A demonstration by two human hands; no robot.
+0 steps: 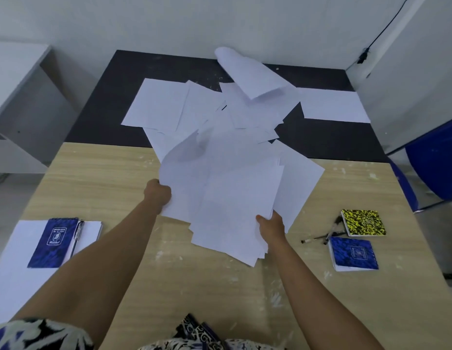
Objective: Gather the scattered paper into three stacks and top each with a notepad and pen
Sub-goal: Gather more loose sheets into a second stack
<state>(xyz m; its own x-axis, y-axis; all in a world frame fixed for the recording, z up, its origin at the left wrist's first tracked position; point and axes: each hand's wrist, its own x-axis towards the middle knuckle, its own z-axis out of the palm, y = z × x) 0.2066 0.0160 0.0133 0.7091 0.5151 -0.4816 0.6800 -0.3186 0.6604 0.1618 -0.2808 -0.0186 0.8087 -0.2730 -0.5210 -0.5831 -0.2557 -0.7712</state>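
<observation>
Notepad point(53, 242) cover print: unreadable.

Loose, uneven sheaf of white paper point(227, 198) held up off the table, sheets fanned and misaligned, corners sticking out at near edge. More white sheets point(169, 107) scattered flat and overlapping on far dark part of table; one sheet point(247, 72) curled up at the back. Finished stack point(13, 261) near left: blue spiral notepad point(53, 243) on top, pen point(77, 237) just beside it. Right side: yellow-black notepad point(363, 222), blue notepad point(353, 253), two pens point(320, 237) crossed beside them.
</observation>
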